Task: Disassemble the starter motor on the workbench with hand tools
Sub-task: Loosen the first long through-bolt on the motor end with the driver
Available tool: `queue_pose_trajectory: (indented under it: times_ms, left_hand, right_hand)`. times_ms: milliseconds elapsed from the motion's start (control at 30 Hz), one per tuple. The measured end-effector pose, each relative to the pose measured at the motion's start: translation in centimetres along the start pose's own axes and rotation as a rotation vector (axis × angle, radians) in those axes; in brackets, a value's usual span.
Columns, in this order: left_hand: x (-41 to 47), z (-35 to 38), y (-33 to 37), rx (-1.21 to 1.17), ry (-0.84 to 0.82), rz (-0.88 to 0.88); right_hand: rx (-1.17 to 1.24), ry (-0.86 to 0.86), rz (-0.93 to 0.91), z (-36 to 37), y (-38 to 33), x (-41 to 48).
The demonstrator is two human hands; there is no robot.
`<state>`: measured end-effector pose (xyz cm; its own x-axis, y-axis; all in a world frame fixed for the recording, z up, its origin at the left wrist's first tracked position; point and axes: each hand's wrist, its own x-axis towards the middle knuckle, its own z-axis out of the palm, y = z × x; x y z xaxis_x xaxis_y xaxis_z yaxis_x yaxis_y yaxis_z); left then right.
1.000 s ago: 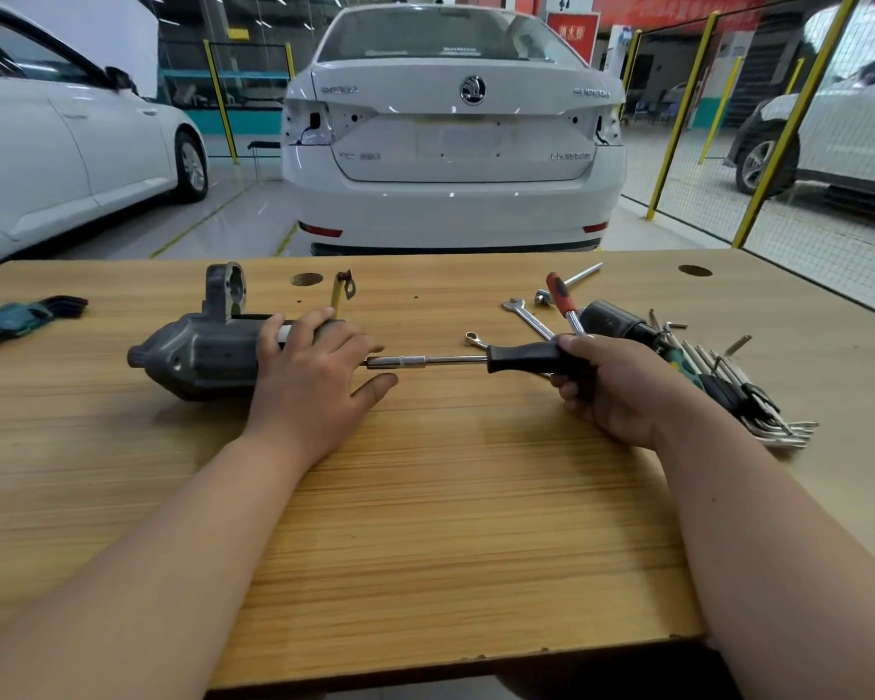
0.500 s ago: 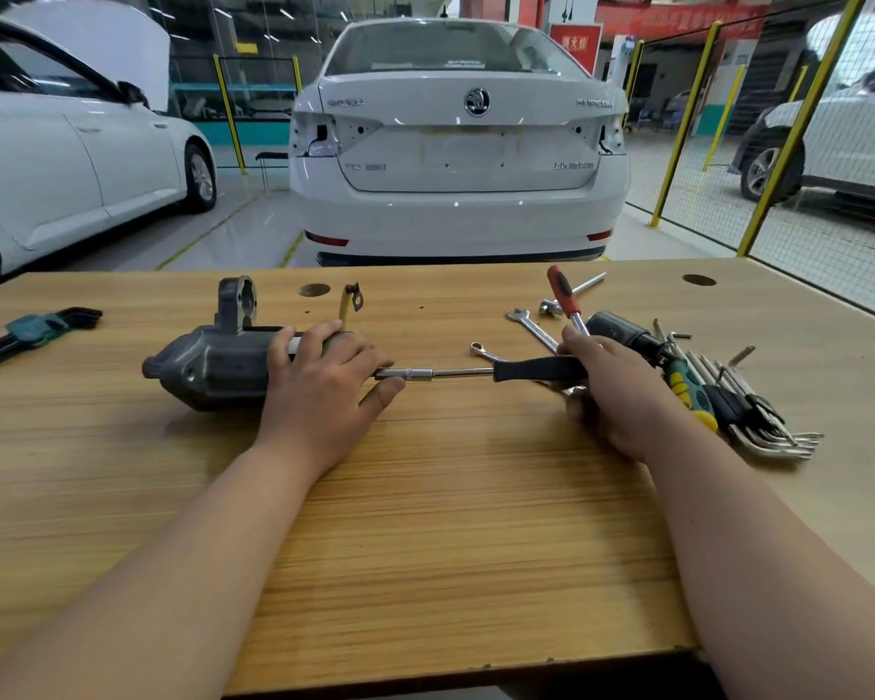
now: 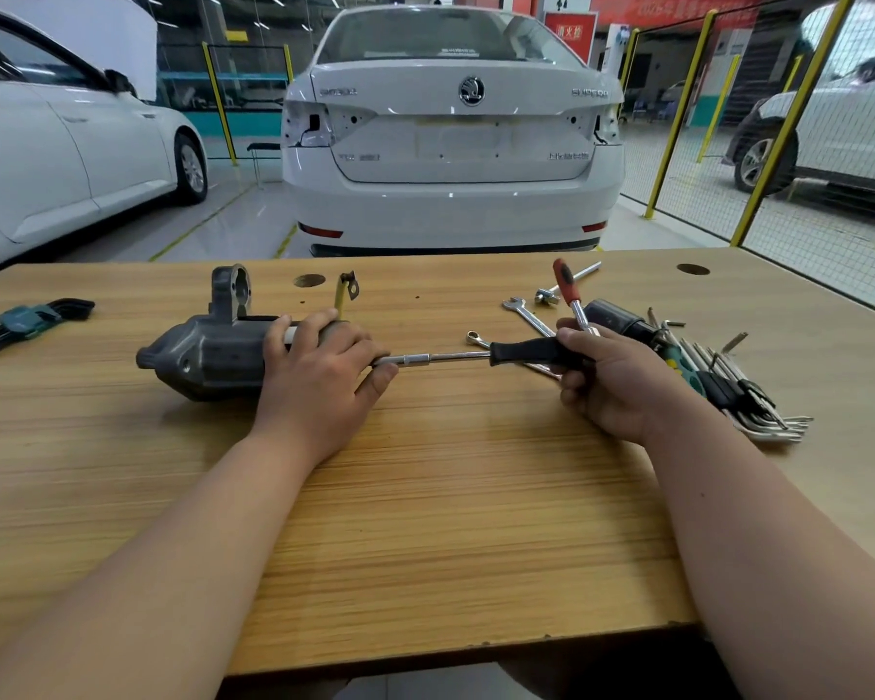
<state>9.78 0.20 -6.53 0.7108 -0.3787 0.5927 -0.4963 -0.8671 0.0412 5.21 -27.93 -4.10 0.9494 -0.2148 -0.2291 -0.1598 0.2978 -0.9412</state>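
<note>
Grey cast metal, dark: the starter motor lies on its side left of centre on the pale laminated-wood workbench. Its long axis runs left to right, with the mounting ear standing up on the far side.

Further left lies a black hex key set in a teal holder.

The left hand is over the motor's right end, fingers curled across the housing, holding it down. From that end a chrome-shafted nut driver with a black handle runs rightward, in line with the motor's axis. Its tip is hidden under the left hand, so seating on a fastener cannot be confirmed.

The right hand is wrapped round the black handle. Judgement: the coming turn is about this shared axis, with the left hand bracing and the right hand turning.

Right of that are a red-handled ratchet and a fan of loose hex keys.

Beyond the bench stands a white saloon car, rear-on, with yellow-posted mesh fencing to the right.
</note>
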Motion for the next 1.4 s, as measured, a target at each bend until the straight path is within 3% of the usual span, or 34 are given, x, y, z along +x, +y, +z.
queue_pose_trajectory:
  times_ms: [133,233,567,667,867,1167,1400]
  left_hand:
    - [-0.1,-0.2,0.0,-0.003,-0.016,-0.002]
    - [-0.1,-0.1,-0.1,-0.003,-0.017,0.002]
    - [0.0,0.4,-0.2,-0.027,0.065,-0.008]
    - [-0.2,0.4,-0.6,-0.116,0.122,-0.071]
    - [-0.2,0.5,-1.2,0.091,0.027,-0.185]
    - [-0.2,0.3,-1.1,0.088,0.008,-0.192]
    - [-0.2,0.1,-0.3,0.024,-0.023,-0.025]
  right_hand:
    - [0.209,-0.027,0.081,0.1,0.2,0.1]
    - [0.214,-0.015,0.07,0.3,0.4,0.1]
    - [-0.444,0.191,-0.131,0.9,0.3,0.1]
    - [-0.519,0.213,-0.175,0.7,0.4,0.0]
    - [-0.315,0.114,-0.135,0.6,0.3,-0.3]
    - [0.111,-0.007,0.01,0.3,0.1,-0.1]
    - [0.183,-0.05,0.001,0.3,0.3,-0.4]
